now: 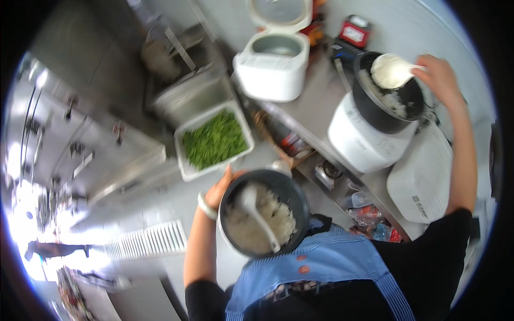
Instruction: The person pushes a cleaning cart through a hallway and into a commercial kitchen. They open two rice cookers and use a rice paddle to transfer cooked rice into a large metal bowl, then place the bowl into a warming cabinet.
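Observation:
My left hand (pixel 221 188), with a white bracelet at its wrist, grips the rim side of a dark rice cooker pot (pixel 299 200) held before my apron. Cooked rice (pixel 283 216) and a white spoon (pixel 259 220) lie inside it. At the upper right my right hand (pixel 437 76) is shut on the handle of a white rice scoop (pixel 389 71). The scoop is over a second dark pot (pixel 375 108), which has some rice in it and stands tilted in view on a white rice cooker (pixel 369 140). Whether the scoop touches that pot's rim cannot be told.
An open-lidded white rice cooker (pixel 271 76) stands on the steel counter (pixel 317 96). A white tray (pixel 249 138) holds chopped greens (pixel 217 140). Beside the right cooker lies a white lid or container (pixel 421 176). Bottles and a box fill the shelf beneath. A distant person (pixel 56 249) is at far left.

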`<state>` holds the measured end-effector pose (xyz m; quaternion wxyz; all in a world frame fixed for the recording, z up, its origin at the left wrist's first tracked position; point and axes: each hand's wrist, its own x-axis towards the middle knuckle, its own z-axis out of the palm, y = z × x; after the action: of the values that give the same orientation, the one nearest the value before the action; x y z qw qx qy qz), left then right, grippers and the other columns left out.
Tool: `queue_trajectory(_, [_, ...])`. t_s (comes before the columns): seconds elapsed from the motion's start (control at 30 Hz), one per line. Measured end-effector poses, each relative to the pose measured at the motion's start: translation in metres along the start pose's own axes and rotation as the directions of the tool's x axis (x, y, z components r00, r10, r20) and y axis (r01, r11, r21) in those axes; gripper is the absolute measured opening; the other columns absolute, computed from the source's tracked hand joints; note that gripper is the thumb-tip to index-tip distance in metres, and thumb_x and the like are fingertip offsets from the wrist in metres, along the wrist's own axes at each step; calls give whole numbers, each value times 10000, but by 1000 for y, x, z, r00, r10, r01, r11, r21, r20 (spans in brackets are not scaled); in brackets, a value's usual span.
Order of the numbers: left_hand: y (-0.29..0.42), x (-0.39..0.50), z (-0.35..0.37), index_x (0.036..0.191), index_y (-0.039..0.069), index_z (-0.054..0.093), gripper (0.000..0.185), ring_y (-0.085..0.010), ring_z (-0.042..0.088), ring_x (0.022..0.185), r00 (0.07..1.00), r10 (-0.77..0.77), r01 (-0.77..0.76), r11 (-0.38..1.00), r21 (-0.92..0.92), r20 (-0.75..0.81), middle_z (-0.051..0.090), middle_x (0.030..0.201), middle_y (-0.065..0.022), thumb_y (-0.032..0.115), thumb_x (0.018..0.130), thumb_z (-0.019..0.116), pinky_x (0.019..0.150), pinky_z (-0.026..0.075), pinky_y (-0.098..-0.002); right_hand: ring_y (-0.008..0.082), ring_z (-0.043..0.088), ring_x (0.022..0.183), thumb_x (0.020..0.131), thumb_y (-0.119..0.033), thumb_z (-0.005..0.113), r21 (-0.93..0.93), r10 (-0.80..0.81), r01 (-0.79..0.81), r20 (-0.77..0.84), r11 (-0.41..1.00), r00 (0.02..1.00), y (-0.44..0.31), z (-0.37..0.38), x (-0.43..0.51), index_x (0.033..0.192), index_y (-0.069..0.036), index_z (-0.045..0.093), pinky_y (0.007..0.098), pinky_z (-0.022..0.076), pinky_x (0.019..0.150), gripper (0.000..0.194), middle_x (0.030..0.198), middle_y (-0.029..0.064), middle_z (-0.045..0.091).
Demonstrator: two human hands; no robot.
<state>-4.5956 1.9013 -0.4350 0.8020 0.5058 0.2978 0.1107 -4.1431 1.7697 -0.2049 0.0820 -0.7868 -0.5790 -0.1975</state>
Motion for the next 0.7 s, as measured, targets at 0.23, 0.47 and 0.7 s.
queue_trajectory(0.23, [5,0,6,1223,-27,450,730,-178,487,1054,998,37,-37,999,9,52,537,1144,-112,571,909,173,956,359,-295,285,551,522,793,-160,568,532,-428,207,336,821,839,-144,27,-72,828,-85,575,356,435,502,83,595,129,545])
queue_trajectory(0.47, [-3,-12,-1,1240,-23,441,715,-189,480,1081,995,78,-78,997,-6,69,527,1177,-120,553,917,168,972,349,-303,333,592,601,810,-173,546,662,-688,350,353,662,634,-225,108,-105,822,-38,544,418,452,527,135,642,159,590])
queue_trajectory(0.7, [-16,-25,-11,1237,-34,439,723,-188,470,1099,997,70,-71,994,-85,-20,520,1187,-113,559,914,180,984,336,-305,345,599,645,810,-117,542,790,-582,-68,504,609,638,-240,131,-140,930,-8,491,422,474,587,169,685,167,600])
